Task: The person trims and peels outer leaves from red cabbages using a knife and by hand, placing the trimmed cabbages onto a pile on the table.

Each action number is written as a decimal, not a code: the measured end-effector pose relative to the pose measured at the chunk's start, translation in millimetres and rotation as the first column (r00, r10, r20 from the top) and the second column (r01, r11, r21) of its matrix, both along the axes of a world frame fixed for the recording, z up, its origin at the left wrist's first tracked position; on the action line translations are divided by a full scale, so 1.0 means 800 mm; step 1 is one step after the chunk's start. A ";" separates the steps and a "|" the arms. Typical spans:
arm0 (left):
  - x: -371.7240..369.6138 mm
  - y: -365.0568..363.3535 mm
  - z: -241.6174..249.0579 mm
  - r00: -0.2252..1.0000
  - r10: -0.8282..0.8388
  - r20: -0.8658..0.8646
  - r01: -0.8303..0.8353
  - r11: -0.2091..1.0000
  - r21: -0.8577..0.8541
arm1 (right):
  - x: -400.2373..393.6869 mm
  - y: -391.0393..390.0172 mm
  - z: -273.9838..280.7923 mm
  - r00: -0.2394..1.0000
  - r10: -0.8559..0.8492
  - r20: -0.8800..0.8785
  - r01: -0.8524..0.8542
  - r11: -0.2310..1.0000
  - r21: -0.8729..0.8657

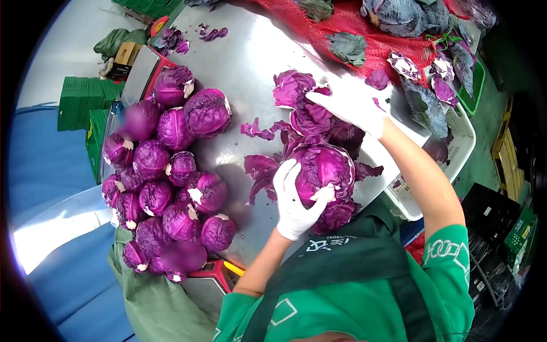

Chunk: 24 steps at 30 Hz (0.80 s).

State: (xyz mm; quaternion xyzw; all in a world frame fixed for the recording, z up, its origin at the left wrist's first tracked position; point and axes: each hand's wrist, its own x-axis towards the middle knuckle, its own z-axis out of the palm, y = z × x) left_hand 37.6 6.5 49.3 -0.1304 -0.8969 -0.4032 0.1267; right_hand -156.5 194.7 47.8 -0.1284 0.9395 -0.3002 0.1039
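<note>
My left hand (297, 199), in a white glove, is wrapped round the near side of a red cabbage (322, 168), thumb and fingers spread over its purple head. Further up, my right hand (353, 105), gloved too and washed out by glare, has its fingers apart over torn purple outer leaves (310, 111). More loose leaves (262, 171) lie round the held cabbage on the metal table (239, 51). To the left is a pile of trimmed red cabbages (152, 159) with pale cut stems.
A red mesh sack (382, 51) with untrimmed cabbages (396, 17) lies at the back right. Below the table's right edge stands a white basket (464, 137) holding leaves. Green crates (85, 100) are stacked at the left. A red-edged device (208, 279) sits near the front edge.
</note>
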 end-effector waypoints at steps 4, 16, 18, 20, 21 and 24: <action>-0.056 -0.027 0.064 0.910 -0.408 0.079 0.408 0.843 -0.351 | 0.089 0.038 0.056 0.961 -0.212 0.178 0.236 0.963 -0.128; -0.047 0.007 0.018 0.965 -0.241 0.107 0.260 0.940 -0.222 | 0.243 0.037 0.000 0.931 -0.354 -0.089 0.306 0.890 -0.337; -0.037 0.013 0.018 0.987 -0.133 0.093 0.150 0.966 -0.211 | 0.239 0.024 0.012 0.943 -0.300 -0.142 0.256 0.929 -0.267; -0.031 0.015 0.010 0.988 -0.118 0.095 0.131 0.979 -0.156 | 0.232 0.014 0.018 0.948 -0.261 -0.184 0.217 0.949 -0.228; -0.030 0.017 0.008 0.992 -0.102 0.074 0.113 0.981 -0.157 | 0.227 0.011 0.029 0.976 -0.189 -0.108 0.179 0.979 -0.098; -0.030 0.022 0.007 0.996 -0.089 0.016 0.091 0.982 -0.168 | 0.216 0.004 0.031 0.991 -0.129 -0.020 0.130 0.989 0.070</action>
